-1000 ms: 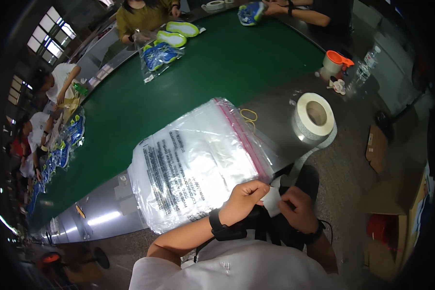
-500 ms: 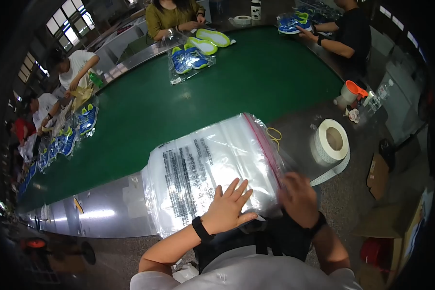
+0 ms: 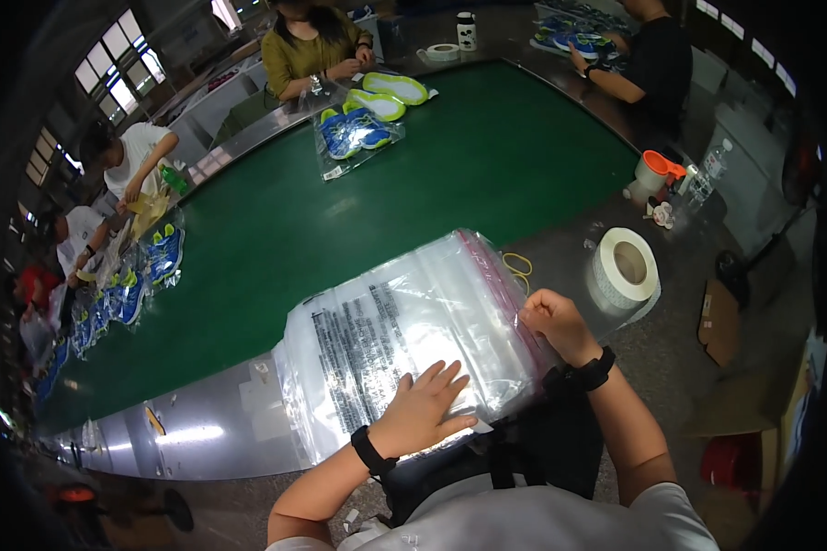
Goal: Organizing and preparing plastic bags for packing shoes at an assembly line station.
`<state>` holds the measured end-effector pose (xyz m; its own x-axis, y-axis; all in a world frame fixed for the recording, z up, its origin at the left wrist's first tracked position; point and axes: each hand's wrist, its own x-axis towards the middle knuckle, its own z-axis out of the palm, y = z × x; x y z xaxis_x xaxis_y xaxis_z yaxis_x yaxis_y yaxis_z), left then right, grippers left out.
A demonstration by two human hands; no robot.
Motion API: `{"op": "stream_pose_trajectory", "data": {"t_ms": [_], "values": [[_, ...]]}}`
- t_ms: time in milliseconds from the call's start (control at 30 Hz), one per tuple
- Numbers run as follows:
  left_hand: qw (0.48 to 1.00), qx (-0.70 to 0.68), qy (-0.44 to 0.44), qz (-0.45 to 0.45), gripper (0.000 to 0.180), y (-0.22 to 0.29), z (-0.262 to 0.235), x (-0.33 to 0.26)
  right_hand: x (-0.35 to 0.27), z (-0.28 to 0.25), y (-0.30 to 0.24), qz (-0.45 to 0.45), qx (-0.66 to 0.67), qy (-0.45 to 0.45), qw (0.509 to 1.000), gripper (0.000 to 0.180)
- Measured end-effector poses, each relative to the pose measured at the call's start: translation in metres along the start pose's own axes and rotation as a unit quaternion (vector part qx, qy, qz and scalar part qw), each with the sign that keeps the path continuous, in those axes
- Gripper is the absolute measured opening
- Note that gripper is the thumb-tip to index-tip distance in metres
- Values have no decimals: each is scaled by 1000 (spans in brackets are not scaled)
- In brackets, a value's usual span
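Note:
A thick stack of clear zip-top plastic bags (image 3: 432, 312) lies in front of me, with dark print on the left part and a pink-red strip along the right edge. My left hand (image 3: 423, 409) rests flat on the near part of the stack, fingers spread. At the right edge, beside the strip, my right hand (image 3: 562, 326) is closed, thumb and forefinger pinching the edge of a bag. How many layers it has is hidden. A yellow rubber band (image 3: 518, 269) lies just beyond that hand, and a roll of white labels (image 3: 627, 268) stands to its right.
A green belt surface (image 3: 413, 174) spans the table, carrying bagged blue shoes (image 3: 354, 133) and lime-soled shoes (image 3: 395, 89) at the far side. More bagged shoes (image 3: 129, 285) lie left. An orange tape dispenser (image 3: 657, 170) and bottle (image 3: 710, 173) stand right. Several people work around.
My right hand, blurred before at the near right corner of the bags, has moved away from me along the edge and closed in a pinch. The left hand stays flat on the stack.

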<state>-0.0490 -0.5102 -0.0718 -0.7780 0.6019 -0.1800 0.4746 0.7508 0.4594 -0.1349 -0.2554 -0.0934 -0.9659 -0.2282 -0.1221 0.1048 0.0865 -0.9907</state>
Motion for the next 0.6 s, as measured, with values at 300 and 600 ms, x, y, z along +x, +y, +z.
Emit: {"op": "stream_pose_trajectory", "data": {"t_ms": [300,600], "values": [[970,-150,120,147,64,3,-5,32,-6,22,-8,150,319,-146,924,13],[772,-630,66,44,73,-21,14,31,-20,49,0,-297,-253,-150,908,27]]}}
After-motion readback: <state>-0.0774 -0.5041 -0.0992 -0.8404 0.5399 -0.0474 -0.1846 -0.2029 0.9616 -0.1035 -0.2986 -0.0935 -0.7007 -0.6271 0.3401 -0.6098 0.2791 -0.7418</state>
